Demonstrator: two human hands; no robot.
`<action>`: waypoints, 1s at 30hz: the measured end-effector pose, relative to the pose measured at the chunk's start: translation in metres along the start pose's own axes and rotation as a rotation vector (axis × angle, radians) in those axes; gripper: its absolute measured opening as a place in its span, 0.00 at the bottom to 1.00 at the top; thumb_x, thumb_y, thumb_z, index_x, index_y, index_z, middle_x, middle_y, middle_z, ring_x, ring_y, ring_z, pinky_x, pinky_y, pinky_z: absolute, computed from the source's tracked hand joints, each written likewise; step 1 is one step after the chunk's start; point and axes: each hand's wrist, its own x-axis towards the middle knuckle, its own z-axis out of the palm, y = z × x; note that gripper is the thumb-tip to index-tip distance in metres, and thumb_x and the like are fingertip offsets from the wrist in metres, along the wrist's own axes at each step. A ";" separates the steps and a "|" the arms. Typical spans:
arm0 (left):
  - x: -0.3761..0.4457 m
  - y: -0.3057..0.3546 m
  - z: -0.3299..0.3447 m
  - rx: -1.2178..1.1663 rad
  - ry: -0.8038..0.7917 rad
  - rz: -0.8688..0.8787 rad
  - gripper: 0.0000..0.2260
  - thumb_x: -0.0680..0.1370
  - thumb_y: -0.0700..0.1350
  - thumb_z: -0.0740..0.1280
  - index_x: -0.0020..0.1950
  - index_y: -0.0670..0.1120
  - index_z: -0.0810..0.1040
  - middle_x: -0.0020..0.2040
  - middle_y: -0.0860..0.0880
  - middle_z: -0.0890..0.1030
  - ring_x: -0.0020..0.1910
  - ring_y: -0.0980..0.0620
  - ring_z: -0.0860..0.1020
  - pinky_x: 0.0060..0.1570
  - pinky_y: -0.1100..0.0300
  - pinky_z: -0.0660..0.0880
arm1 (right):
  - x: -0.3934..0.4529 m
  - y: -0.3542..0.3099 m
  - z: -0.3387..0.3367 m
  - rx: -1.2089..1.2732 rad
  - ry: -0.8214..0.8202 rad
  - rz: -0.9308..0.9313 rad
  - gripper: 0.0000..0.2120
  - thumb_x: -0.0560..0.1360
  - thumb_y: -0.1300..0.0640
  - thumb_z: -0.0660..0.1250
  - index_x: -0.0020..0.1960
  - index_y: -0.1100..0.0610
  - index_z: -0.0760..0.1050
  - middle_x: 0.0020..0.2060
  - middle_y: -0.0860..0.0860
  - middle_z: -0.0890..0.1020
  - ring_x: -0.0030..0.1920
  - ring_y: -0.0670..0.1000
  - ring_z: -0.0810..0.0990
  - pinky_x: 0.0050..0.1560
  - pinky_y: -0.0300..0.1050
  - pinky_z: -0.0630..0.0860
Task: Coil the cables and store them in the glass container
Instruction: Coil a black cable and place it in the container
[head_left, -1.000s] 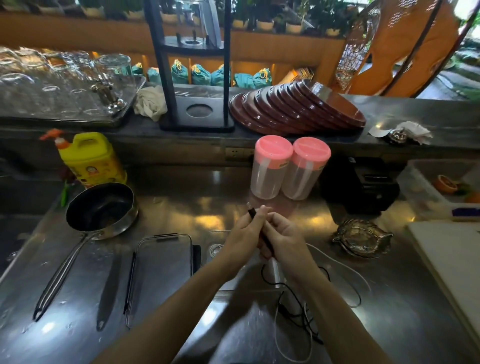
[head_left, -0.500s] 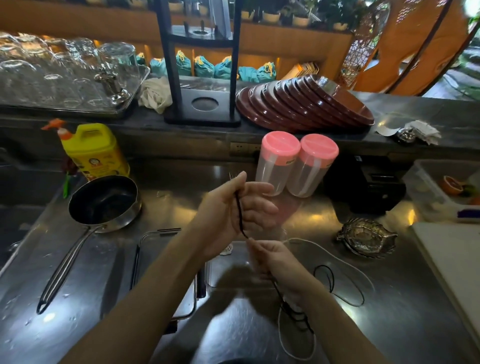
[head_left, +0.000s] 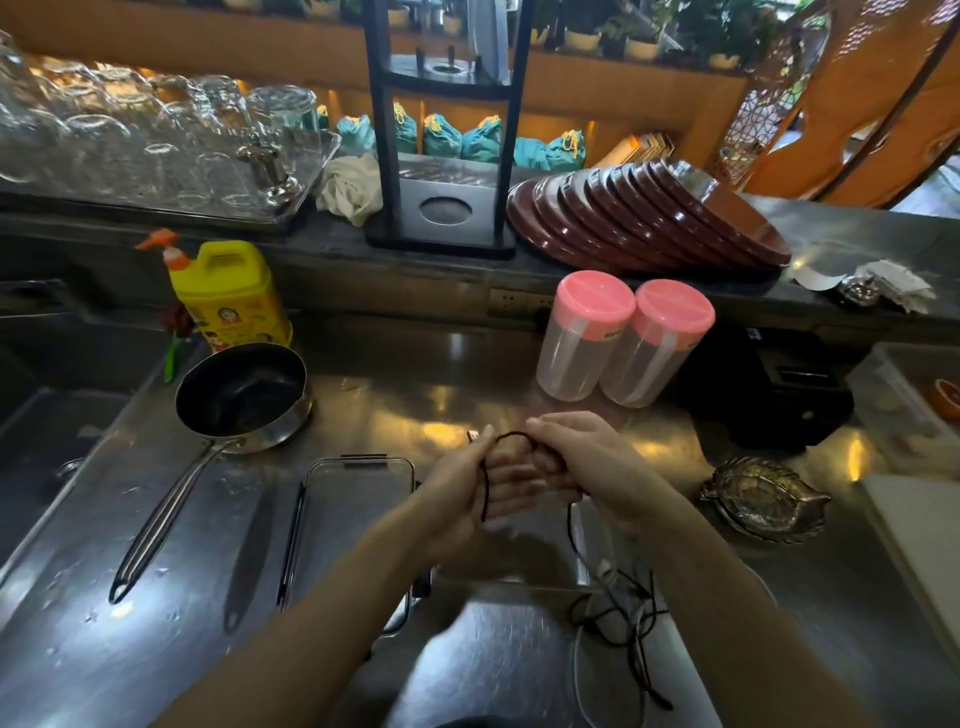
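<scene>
- A steel table (head_left: 467, 374) is lying under the fingers (head_left: 511, 480), catching warm light in bright patches.
- Beyond the fingers, a dark raised ledge (head_left: 857, 228) is running across the whole width.
- Behind it, a wooden shelf wall (head_left: 623, 104) is glowing orange.
- Far right of the fingers, an orange cut-out screen (head_left: 883, 104) is letting daylight through.
- Left of the fingers, a sink (head_left: 47, 447) is sitting in shadow.

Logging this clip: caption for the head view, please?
Both hands, left hand and right hand, loop a black cable above the steel counter.
</scene>
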 end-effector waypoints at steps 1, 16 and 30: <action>0.002 0.006 -0.001 -0.080 0.013 0.019 0.26 0.86 0.56 0.53 0.56 0.38 0.82 0.46 0.39 0.85 0.43 0.46 0.86 0.47 0.55 0.84 | -0.007 -0.001 0.009 0.004 -0.006 -0.045 0.16 0.85 0.58 0.59 0.41 0.58 0.78 0.27 0.50 0.69 0.24 0.43 0.65 0.24 0.35 0.60; -0.035 0.046 0.020 0.014 -0.240 -0.036 0.17 0.86 0.49 0.55 0.51 0.40 0.79 0.35 0.46 0.84 0.27 0.57 0.79 0.26 0.68 0.74 | 0.034 0.065 -0.040 0.419 -0.017 0.341 0.18 0.74 0.59 0.65 0.30 0.52 0.60 0.23 0.47 0.59 0.20 0.44 0.55 0.20 0.37 0.48; -0.006 0.044 0.029 -0.288 -0.016 0.161 0.23 0.87 0.51 0.54 0.66 0.32 0.74 0.53 0.38 0.86 0.50 0.49 0.86 0.43 0.61 0.84 | -0.007 0.031 0.030 -0.360 0.196 -0.333 0.17 0.84 0.53 0.62 0.37 0.55 0.72 0.31 0.49 0.76 0.31 0.49 0.73 0.34 0.52 0.73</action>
